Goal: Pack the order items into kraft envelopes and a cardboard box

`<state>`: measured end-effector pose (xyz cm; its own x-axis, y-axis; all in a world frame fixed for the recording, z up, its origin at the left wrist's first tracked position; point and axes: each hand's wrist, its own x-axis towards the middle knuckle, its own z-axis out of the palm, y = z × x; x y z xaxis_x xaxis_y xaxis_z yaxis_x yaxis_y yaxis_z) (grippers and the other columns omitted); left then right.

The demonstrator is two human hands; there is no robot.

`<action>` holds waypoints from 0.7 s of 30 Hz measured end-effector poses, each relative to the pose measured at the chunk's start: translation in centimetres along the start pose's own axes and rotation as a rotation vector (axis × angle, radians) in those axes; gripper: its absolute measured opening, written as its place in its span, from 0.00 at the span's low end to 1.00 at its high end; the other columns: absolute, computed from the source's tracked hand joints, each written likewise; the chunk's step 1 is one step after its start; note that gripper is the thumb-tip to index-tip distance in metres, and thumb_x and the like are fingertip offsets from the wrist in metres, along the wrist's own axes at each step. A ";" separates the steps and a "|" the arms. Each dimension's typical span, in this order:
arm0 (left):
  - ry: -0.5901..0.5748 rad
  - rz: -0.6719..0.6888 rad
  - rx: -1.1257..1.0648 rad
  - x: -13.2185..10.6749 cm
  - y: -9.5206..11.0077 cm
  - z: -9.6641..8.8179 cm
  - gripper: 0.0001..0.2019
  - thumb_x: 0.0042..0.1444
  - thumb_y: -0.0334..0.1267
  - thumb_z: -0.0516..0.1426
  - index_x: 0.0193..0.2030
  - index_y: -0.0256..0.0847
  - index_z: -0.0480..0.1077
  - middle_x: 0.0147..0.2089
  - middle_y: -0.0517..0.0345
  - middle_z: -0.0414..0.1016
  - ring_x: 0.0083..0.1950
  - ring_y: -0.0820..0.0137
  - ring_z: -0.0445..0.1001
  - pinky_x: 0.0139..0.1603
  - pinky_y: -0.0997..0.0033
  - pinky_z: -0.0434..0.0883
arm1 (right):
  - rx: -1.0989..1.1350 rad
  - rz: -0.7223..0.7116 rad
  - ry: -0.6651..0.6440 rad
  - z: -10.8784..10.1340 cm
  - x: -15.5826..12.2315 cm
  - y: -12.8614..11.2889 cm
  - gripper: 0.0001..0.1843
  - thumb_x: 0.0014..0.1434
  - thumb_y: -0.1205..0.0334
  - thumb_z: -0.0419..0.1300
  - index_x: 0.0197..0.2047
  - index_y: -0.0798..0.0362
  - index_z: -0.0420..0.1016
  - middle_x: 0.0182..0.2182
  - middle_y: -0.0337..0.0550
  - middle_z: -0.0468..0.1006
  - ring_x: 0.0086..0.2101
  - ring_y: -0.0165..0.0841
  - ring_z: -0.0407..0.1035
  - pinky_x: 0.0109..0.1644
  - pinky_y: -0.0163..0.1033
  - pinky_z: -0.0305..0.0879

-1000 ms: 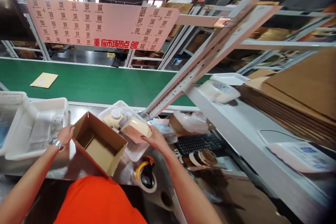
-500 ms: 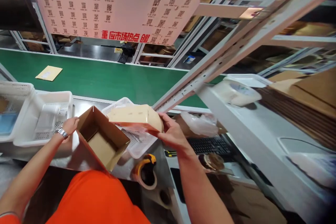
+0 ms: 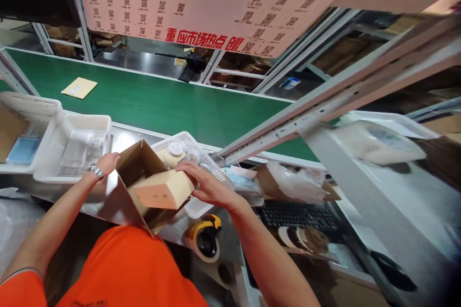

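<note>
An open brown cardboard box (image 3: 137, 158) stands tilted toward me in front of my body. My left hand (image 3: 108, 164), with a metal watch on its wrist, grips the box's left rim. My right hand (image 3: 206, 185) holds a small cream carton (image 3: 160, 191) by its right end. The carton's left part is inside the cardboard box, its right end over the rim. Behind it, a white perforated basket (image 3: 212, 168) holds a cream container with a white lid (image 3: 175, 149) and other clear items, partly hidden by my right hand.
A yellow-black tape dispenser (image 3: 209, 237) sits on the right of the bench. Two white baskets (image 3: 46, 163) stand at left. Beyond runs a green conveyor (image 3: 151, 105) carrying a yellow envelope (image 3: 79, 88). A slanted metal post (image 3: 266, 127) and a keyboard (image 3: 298, 215) are at right.
My right hand has brought the carton left and down, partly into the cardboard box. The lidded container in the basket has come into sight. My left hand stays on the rim.
</note>
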<state>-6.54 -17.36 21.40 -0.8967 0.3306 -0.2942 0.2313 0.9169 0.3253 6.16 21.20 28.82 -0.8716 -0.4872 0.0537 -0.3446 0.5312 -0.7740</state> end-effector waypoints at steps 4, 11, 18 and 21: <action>-0.001 -0.025 0.003 0.2 0.4 0.1 0.19 0.79 0.36 0.47 0.56 0.34 0.79 0.50 0.39 0.86 0.52 0.56 0.83 0.53 0.63 0.70 | -0.056 0.067 -0.114 0.6 0.6 -1.1 0.38 0.51 0.71 0.68 0.66 0.42 0.81 0.66 0.50 0.78 0.61 0.47 0.76 0.66 0.48 0.73; 0.004 -0.038 0.011 0.2 0.6 0.3 0.18 0.79 0.37 0.47 0.54 0.33 0.78 0.49 0.41 0.85 0.51 0.57 0.83 0.50 0.66 0.68 | 0.019 0.050 -0.127 7.4 1.3 0.3 0.17 0.40 0.55 0.83 0.20 0.44 0.79 0.25 0.43 0.82 0.64 0.61 0.75 0.82 0.69 0.48; 0.026 -0.041 -0.039 0.1 0.1 1.1 0.20 0.79 0.37 0.46 0.60 0.31 0.77 0.54 0.38 0.86 0.55 0.55 0.83 0.53 0.64 0.70 | 0.144 0.176 0.096 3.8 1.1 4.5 0.13 0.60 0.48 0.73 0.45 0.42 0.88 0.47 0.45 0.90 0.56 0.48 0.79 0.74 0.60 0.66; 0.039 -0.055 -0.044 0.1 0.1 1.2 0.21 0.78 0.37 0.46 0.61 0.34 0.77 0.55 0.38 0.86 0.55 0.55 0.83 0.55 0.61 0.72 | 0.124 0.307 0.399 1.8 2.5 8.7 0.12 0.61 0.54 0.68 0.47 0.45 0.87 0.52 0.48 0.88 0.55 0.49 0.78 0.73 0.60 0.67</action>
<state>-6.13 -16.92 20.29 -0.9217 0.2707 -0.2779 0.1657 0.9225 0.3487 1.65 23.38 21.10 -0.9995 -0.0071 0.0297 -0.0291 0.5100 -0.8597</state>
